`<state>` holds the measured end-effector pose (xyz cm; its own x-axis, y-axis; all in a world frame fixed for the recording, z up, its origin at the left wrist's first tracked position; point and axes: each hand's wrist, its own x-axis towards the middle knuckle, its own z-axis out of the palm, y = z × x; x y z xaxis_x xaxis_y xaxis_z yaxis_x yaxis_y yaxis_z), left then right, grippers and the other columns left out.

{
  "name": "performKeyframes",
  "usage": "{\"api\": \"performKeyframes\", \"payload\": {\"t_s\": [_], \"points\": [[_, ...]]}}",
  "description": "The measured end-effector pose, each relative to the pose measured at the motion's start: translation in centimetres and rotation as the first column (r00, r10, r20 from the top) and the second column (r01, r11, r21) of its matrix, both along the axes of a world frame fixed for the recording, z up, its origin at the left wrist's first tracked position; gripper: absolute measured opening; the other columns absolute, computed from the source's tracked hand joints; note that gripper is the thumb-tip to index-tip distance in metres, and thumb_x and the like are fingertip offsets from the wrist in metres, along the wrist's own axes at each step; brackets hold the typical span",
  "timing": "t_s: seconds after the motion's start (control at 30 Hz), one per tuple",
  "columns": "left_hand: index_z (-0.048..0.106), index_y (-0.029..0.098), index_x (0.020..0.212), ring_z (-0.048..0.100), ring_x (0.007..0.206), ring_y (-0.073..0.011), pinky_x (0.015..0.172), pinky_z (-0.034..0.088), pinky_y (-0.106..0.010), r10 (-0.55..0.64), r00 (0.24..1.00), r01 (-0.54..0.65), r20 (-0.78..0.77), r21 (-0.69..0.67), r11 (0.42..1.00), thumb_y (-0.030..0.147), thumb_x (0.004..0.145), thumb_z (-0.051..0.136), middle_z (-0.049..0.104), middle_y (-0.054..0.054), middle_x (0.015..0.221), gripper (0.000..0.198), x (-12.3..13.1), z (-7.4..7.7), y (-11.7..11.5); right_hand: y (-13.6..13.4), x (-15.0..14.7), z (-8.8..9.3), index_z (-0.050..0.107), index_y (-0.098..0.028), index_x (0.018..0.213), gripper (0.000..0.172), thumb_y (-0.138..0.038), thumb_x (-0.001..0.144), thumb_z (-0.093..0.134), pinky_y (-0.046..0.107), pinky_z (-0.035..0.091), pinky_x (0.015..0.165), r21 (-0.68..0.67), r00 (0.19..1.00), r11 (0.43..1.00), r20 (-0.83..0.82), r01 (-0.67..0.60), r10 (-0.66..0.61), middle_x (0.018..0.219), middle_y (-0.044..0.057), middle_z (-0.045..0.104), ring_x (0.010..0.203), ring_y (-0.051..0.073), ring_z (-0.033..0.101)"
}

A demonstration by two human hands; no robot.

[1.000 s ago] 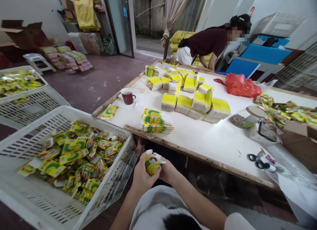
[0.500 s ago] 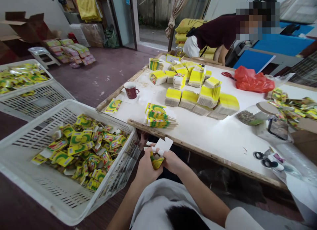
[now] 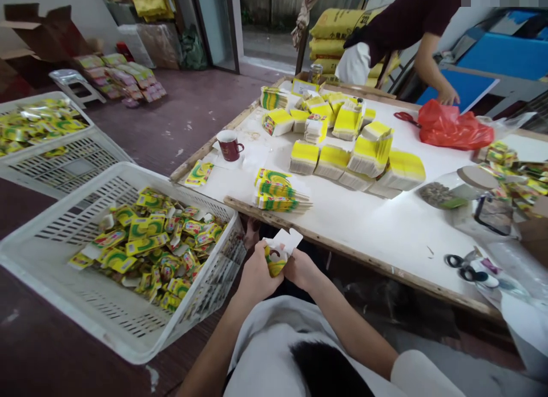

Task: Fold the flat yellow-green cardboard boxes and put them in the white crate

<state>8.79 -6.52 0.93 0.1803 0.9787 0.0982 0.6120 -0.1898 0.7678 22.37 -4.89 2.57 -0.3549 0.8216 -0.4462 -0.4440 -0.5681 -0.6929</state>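
Observation:
Between my two hands, over my lap by the table edge, is a small yellow and green cardboard box (image 3: 276, 263) with white flaps standing up at its far end. My left hand (image 3: 256, 276) is closed round its left side. The fingers of my right hand (image 3: 303, 269) pinch its right side near the flaps. Just beyond, on the table, lies a fanned stack of flat printed cartons (image 3: 276, 190). To the left, a white plastic crate (image 3: 171, 334) holds a heap of folded yellow boxes (image 3: 145, 243).
Bundles of yellow-topped cartons (image 3: 334, 159) fill the middle of the white table (image 3: 363, 226). A mug (image 3: 229, 146) stands near its left edge. On the right are a red plastic bag (image 3: 454, 129), a jar (image 3: 456, 187) and scissors (image 3: 460, 266). Another person (image 3: 398, 29) leans over the far side.
My right fingers have moved from the white flaps down to the box's right side, and more of its opening shows. The other person's hand has reached the red bag. My view has shifted slightly.

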Motion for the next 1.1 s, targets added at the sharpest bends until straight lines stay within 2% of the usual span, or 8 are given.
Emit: {"api": "performKeyframes", "payload": {"t_s": [0.1, 0.2, 0.3, 0.47, 0.63, 0.8, 0.97, 1.1], "points": [[0.035, 0.021, 0.125, 0.071, 0.093, -0.0282, 0.077, 0.054, -0.037, 0.007, 0.999, -0.008, 0.046, 0.015, 1.000, 0.029, 0.071, 0.069, 0.067, -0.011, 0.105, 0.065, -0.1, 0.1, 0.1, 0.2, 0.4, -0.1, 0.066, -0.021, 0.098, 0.033, -0.050, 0.084, 0.059, 0.041, 0.054, 0.084, -0.001, 1.000, 1.000, 0.001, -0.010, 0.010, 0.093, 0.008, 0.075, 0.097, 0.027, 0.069], [0.034, 0.020, 0.123, 0.070, 0.090, -0.0282, 0.074, 0.054, -0.037, 0.062, 0.997, -0.062, 0.046, 0.011, 0.998, 0.034, 0.073, 0.068, 0.066, -0.010, 0.102, 0.062, -0.3, 0.4, 0.4, 0.4, 1.0, -0.2, 0.064, -0.022, 0.099, 0.045, -0.064, 0.083, 0.057, 0.038, 0.051, 0.085, 0.024, 0.999, 1.000, 0.040, 0.001, -0.002, 0.094, 0.007, 0.074, 0.093, 0.025, 0.068], [0.034, 0.020, 0.123, 0.069, 0.092, -0.0283, 0.076, 0.053, -0.037, 0.081, 0.997, -0.082, 0.018, 0.056, 0.995, 0.034, 0.074, 0.067, 0.066, -0.011, 0.103, 0.061, -0.4, 0.3, 0.7, 0.5, 1.7, 0.0, 0.063, -0.022, 0.097, 0.054, -0.072, 0.078, 0.060, 0.034, 0.048, 0.084, 0.131, 0.986, 0.990, 0.151, 0.046, -0.066, 0.093, 0.005, 0.071, 0.086, 0.021, 0.065], [0.038, 0.020, 0.121, 0.067, 0.100, -0.0274, 0.080, 0.052, -0.035, 0.105, 0.993, -0.095, -0.047, 0.177, 0.980, 0.028, 0.075, 0.067, 0.063, -0.011, 0.109, 0.055, -0.4, -0.1, 1.0, 0.6, 2.3, 0.7, 0.059, -0.021, 0.090, 0.047, -0.067, 0.081, 0.062, 0.025, 0.041, 0.059, 0.334, 0.920, 0.937, 0.329, 0.097, -0.213, 0.068, -0.003, 0.057, 0.060, 0.012, 0.050], [0.044, 0.020, 0.115, 0.065, 0.094, -0.0258, 0.079, 0.051, -0.034, 0.119, 0.978, -0.049, -0.173, 0.361, 0.931, 0.017, 0.075, 0.064, 0.061, -0.010, 0.104, 0.045, 0.0, -0.5, 1.2, 1.4, 1.5, 0.6, 0.054, -0.021, 0.096, 0.032, -0.045, 0.079, 0.066, 0.022, 0.031, 0.046, 0.328, 0.914, 0.940, 0.348, 0.091, -0.210, 0.065, -0.006, 0.054, 0.050, 0.009, 0.041], [0.044, 0.020, 0.115, 0.064, 0.089, -0.0255, 0.074, 0.052, -0.034, 0.236, 0.962, -0.153, -0.135, 0.448, 0.881, 0.017, 0.072, 0.068, 0.060, -0.009, 0.101, 0.049, 0.2, -0.4, 1.7, 1.7, 0.8, 0.0, 0.054, -0.022, 0.088, 0.022, -0.026, 0.070, 0.066, 0.023, 0.040, 0.052, 0.353, 0.947, 0.929, 0.249, 0.108, -0.204, 0.066, -0.006, 0.056, 0.056, 0.011, 0.049], [0.043, 0.019, 0.117, 0.064, 0.091, -0.0257, 0.076, 0.053, -0.035, 0.278, 0.955, -0.199, -0.102, 0.473, 0.858, 0.021, 0.073, 0.071, 0.059, -0.009, 0.102, 0.053, 0.0, -0.1, 2.2, 1.1, 1.1, 0.0, 0.059, -0.021, 0.084, 0.024, -0.032, 0.069, 0.073, 0.026, 0.046, 0.061, 0.207, 0.994, 0.976, 0.077, 0.067, -0.084, 0.070, -0.002, 0.062, 0.060, 0.011, 0.055], [0.044, 0.018, 0.118, 0.063, 0.093, -0.0265, 0.079, 0.051, -0.036, 0.244, 0.960, -0.136, -0.138, 0.531, 0.837, 0.013, 0.071, 0.068, 0.060, -0.011, 0.103, 0.053, 0.1, -0.1, 2.2, 1.6, 1.8, 0.6, 0.056, -0.020, 0.077, 0.033, -0.051, 0.075, 0.068, 0.027, 0.046, 0.060, 0.245, 0.972, 0.965, 0.187, 0.092, -0.140, 0.070, -0.001, 0.062, 0.060, 0.012, 0.056]]}}
